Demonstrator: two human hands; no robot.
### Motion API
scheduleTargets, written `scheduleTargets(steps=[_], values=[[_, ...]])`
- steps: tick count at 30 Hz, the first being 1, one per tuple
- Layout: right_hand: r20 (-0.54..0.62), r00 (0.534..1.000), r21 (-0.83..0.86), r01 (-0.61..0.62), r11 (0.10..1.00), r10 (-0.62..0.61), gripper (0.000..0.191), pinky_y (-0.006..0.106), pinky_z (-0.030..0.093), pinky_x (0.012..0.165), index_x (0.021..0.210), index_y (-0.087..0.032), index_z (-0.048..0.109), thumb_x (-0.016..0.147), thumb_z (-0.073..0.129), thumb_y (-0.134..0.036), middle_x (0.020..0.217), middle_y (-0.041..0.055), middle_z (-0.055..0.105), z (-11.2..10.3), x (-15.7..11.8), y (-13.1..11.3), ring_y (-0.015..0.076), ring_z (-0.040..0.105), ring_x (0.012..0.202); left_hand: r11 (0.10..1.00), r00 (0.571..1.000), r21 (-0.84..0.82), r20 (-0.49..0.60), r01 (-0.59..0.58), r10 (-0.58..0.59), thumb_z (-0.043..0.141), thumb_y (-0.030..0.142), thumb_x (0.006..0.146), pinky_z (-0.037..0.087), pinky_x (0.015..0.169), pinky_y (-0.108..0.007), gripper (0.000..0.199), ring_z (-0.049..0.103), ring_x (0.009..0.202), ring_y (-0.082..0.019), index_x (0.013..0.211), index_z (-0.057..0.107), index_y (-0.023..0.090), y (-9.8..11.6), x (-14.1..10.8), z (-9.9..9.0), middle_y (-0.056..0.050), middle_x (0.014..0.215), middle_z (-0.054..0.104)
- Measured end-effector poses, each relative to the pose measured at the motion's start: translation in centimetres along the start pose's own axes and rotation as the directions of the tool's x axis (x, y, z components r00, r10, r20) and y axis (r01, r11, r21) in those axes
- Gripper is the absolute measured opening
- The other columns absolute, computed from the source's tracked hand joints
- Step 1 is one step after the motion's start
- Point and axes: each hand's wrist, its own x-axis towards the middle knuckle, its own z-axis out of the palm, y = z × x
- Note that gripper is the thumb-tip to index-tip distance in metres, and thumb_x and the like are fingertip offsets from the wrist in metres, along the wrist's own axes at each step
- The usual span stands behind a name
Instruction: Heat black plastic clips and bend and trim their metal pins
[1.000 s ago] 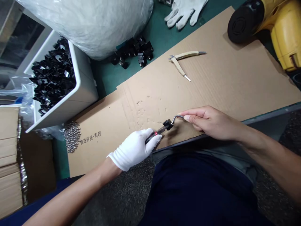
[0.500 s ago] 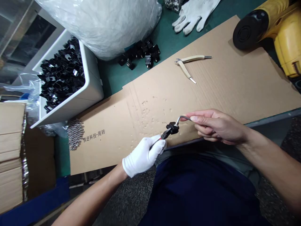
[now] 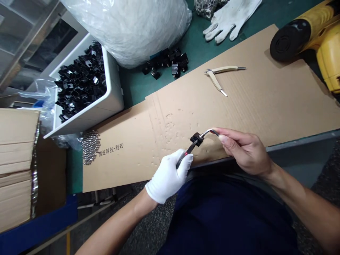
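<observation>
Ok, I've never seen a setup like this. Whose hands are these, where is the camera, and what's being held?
This is one camera worn on a person's head, looking down at their own hands, so no machine is involved. The left hand, in a white cloth glove, grips a slim tool with a red band. Its tip meets a small black plastic piece. The bare right hand pinches a bent metal rod, which that piece sits on. Beneath them lies a cardboard sheet on a green mat. On the cardboard are pale-handled cutters. Beyond it are a white bin full of black pieces, a small pile of the same pieces, and a spare white glove.
</observation>
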Motion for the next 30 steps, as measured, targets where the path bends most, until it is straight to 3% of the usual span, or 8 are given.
scheduleTargets(steps=[2, 4, 6, 12, 20, 25, 28, 30], values=[[0.025, 0.985, -0.196, 0.172, 0.965, -0.17, 0.031, 0.027, 0.059, 0.074, 0.131, -0.02, 0.074, 0.102, 0.065, -0.02, 0.097, 0.0036, 0.077, -0.4, 0.2, -0.6, 0.0168, 0.072, 0.084, 0.997, 0.999, 0.074, -0.037, -0.011, 0.014, 0.041, 0.047, 0.108, 0.036, 0.063, -0.029, 0.041, 0.049, 0.062, -0.014, 0.074, 0.041, 0.023, 0.2, -0.1, -0.2, 0.002, 0.069, 0.055], [0.097, 0.94, -0.367, 0.339, 0.867, -0.326, 0.034, 0.03, 0.061, 0.093, 0.135, -0.018, 0.071, 0.102, 0.061, -0.016, 0.125, 0.0052, 0.074, -0.9, 0.3, -1.1, 0.0208, 0.074, 0.107, 0.991, 0.998, 0.13, -0.051, -0.02, 0.027, 0.042, 0.048, 0.107, 0.036, 0.062, -0.029, 0.041, 0.051, 0.062, -0.015, 0.075, 0.041, 0.024, 0.3, -0.2, -0.3, 0.001, 0.071, 0.057], [0.15, 0.907, -0.441, 0.417, 0.795, -0.392, 0.037, 0.03, 0.061, 0.099, 0.139, -0.018, 0.068, 0.103, 0.059, -0.014, 0.133, 0.0038, 0.069, -1.3, 0.5, -1.5, 0.0211, 0.073, 0.112, 0.983, 0.998, 0.18, -0.057, -0.017, 0.027, 0.041, 0.049, 0.108, 0.037, 0.061, -0.029, 0.041, 0.052, 0.061, -0.015, 0.075, 0.041, 0.024, 0.5, -0.2, -0.3, 0.0, 0.071, 0.059], [0.249, 0.879, -0.537, 0.475, 0.698, -0.407, 0.04, 0.028, 0.061, 0.103, 0.142, -0.018, 0.065, 0.103, 0.059, -0.012, 0.137, 0.0023, 0.065, -2.3, 1.0, -1.8, 0.0195, 0.072, 0.114, 0.934, 0.998, 0.356, -0.06, -0.011, 0.035, 0.04, 0.051, 0.107, 0.04, 0.062, -0.03, 0.039, 0.057, 0.063, -0.018, 0.079, 0.046, 0.024, 0.3, 0.1, -0.2, -0.002, 0.076, 0.063], [0.288, 0.905, -0.646, 0.424, 0.635, -0.312, 0.038, 0.037, 0.065, 0.092, 0.141, -0.017, 0.067, 0.106, 0.054, -0.022, 0.133, 0.0053, 0.069, -2.9, 2.0, -0.8, 0.0248, 0.076, 0.103, 0.816, 1.0, 0.578, -0.012, -0.006, 0.016, 0.04, 0.054, 0.107, 0.047, 0.067, -0.032, 0.039, 0.067, 0.077, -0.023, 0.092, 0.057, 0.022, -0.4, 1.7, -0.1, -0.007, 0.09, 0.069], [0.383, 0.898, -0.725, 0.437, 0.532, -0.215, 0.037, 0.038, 0.062, 0.079, 0.134, -0.017, 0.072, 0.105, 0.05, -0.026, 0.119, 0.0079, 0.075, -3.9, 3.2, -0.4, 0.0261, 0.077, 0.088, 0.741, 0.999, 0.67, 0.05, -0.031, -0.003, 0.034, 0.058, 0.107, 0.047, 0.064, -0.033, 0.047, 0.071, 0.081, -0.028, 0.101, 0.06, 0.02, 0.2, 2.4, -0.2, -0.011, 0.091, 0.071], [0.438, 0.883, -0.747, 0.461, 0.48, -0.166, 0.036, 0.035, 0.058, 0.071, 0.132, -0.022, 0.074, 0.104, 0.052, -0.027, 0.11, 0.0065, 0.078, -3.8, 4.0, -1.6, 0.0235, 0.075, 0.076, 0.718, 0.997, 0.695, 0.076, -0.036, -0.023, 0.033, 0.058, 0.107, 0.047, 0.064, -0.033, 0.049, 0.072, 0.079, -0.029, 0.103, 0.062, 0.019, 0.9, 2.7, -0.6, -0.012, 0.089, 0.072], [0.463, 0.88, -0.798, 0.466, 0.382, -0.104, 0.036, 0.034, 0.051, 0.062, 0.131, -0.023, 0.075, 0.102, 0.053, -0.026, 0.094, 0.0072, 0.079, -3.3, 4.1, -2.8, 0.0227, 0.07, 0.065, 0.71, 0.996, 0.704, 0.082, -0.027, -0.043, 0.034, 0.058, 0.107, 0.047, 0.063, -0.032, 0.048, 0.073, 0.078, -0.028, 0.103, 0.062, 0.019, 1.3, 2.7, -0.7, -0.011, 0.087, 0.072]])
